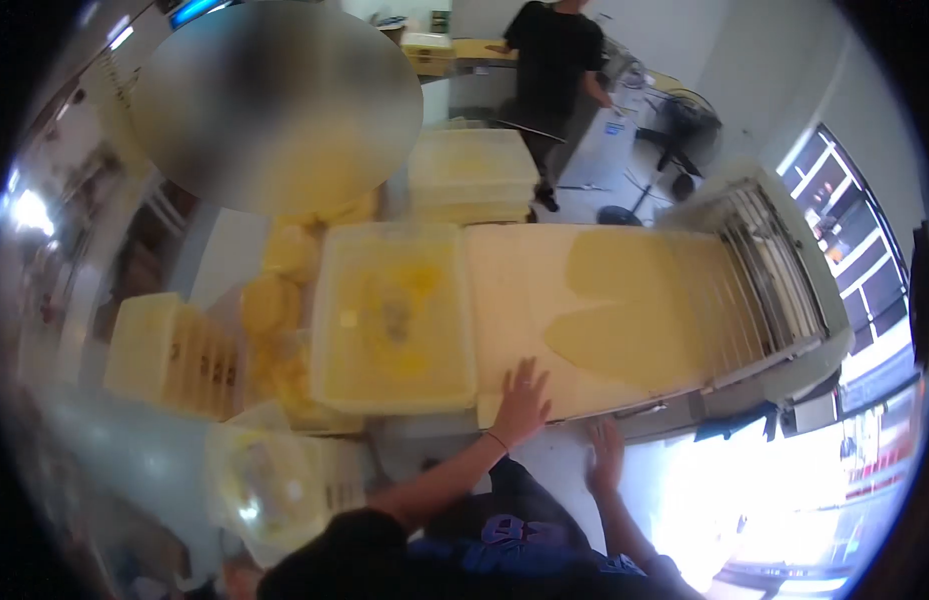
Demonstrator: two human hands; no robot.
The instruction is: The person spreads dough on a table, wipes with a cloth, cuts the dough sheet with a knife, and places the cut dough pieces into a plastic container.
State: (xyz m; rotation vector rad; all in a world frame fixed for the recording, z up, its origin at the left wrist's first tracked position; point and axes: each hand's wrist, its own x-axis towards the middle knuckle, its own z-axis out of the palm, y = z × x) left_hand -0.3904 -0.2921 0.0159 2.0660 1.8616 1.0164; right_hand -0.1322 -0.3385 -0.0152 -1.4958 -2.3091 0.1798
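My left hand [525, 405] is open with fingers spread, at the front edge of a pale conveyor belt [515, 290]; whether it touches the surface is hard to tell. My right hand [605, 455] is held a little lower and to the right, just off the belt's front edge. Its fingers are stretched out, slightly blurred, and nothing shows in them. Flat yellow dough sheets [635, 340] lie on the belt, with two rounded ends toward the left. Their right part runs under the wire guard [760, 280] of a roller machine [830, 290].
A translucent tub [325, 320] stands left of the belt, near lumps of yellow dough [270, 305]. Stacked tubs [470, 170] stand behind; other bins [150, 340] are farther left. A person in black [550, 75] stands at the back near a floor fan [680, 130]. A blurred round shape covers the upper left.
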